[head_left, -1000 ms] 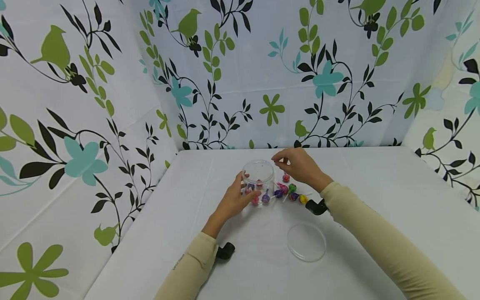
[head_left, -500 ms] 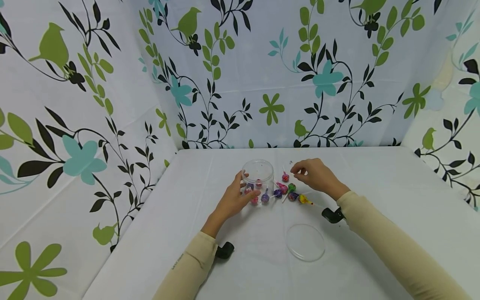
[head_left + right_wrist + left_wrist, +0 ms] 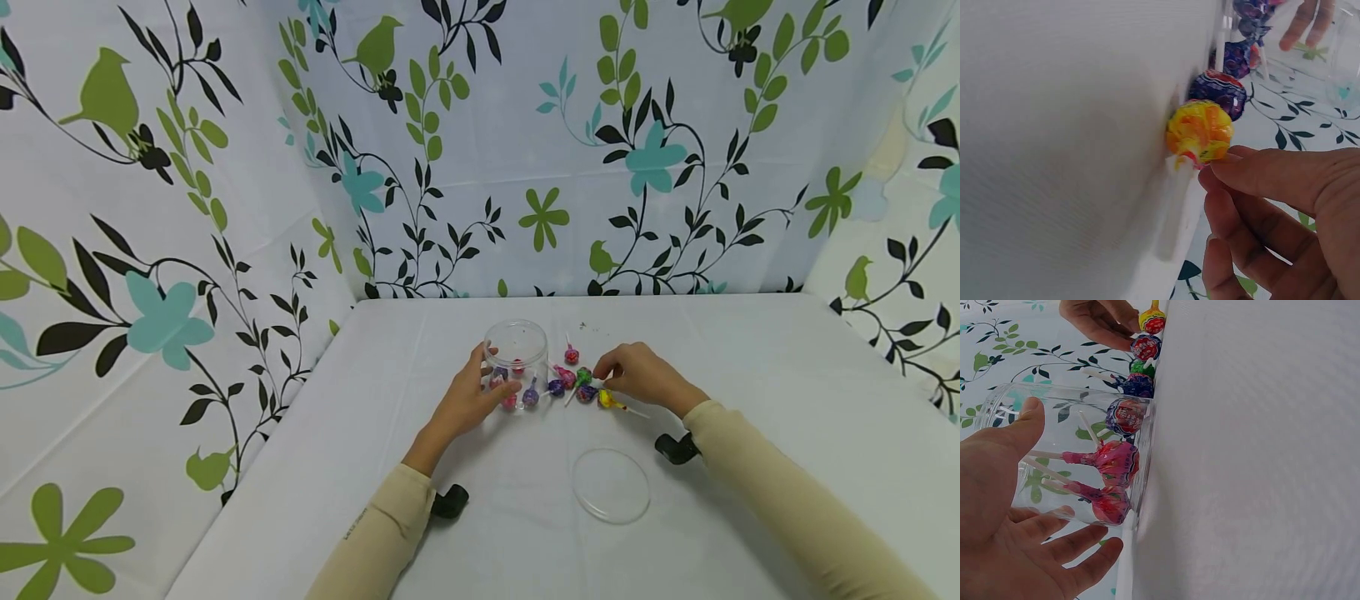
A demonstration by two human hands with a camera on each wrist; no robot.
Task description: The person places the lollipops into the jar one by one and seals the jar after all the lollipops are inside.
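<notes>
Yellow lollipop [image 3: 606, 399], right of centre, lay just below the nearer right hand [image 3: 647, 375], stick toward lower right, fingers gathered, any pinch impossible to tell.

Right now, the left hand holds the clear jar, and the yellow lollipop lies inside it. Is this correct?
Not quite: the yellow lollipop lies outside the clear jar, on the table, as the head view shows. The left hand does hold the clear jar.
</notes>
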